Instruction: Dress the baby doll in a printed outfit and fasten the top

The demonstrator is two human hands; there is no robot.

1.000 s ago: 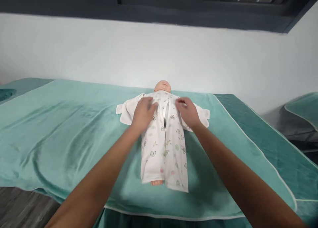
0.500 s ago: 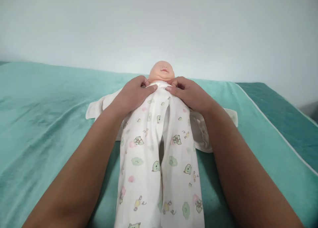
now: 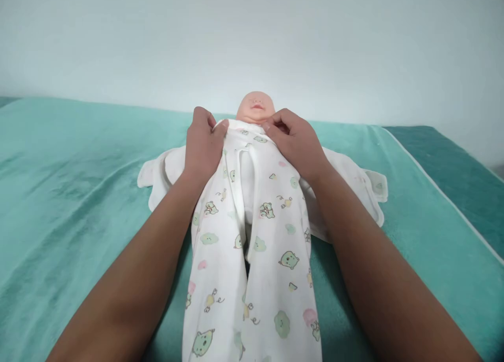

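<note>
from where i stand i can't make out a single word, label, brand, number or sign; the prints (image 3: 289, 260) on the garment (image 3: 275, 278) are little drawings with nothing legible in them.

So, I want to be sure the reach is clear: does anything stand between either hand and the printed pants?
Nothing visible does: the left hand and right hand both hold the printed pants by the top edge. The doll's head lies just beyond that edge, not in between.

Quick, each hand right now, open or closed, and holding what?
Left hand: closed, pinching the printed garment at the top.
Right hand: closed, pinching it there too, close by the doll.
</note>
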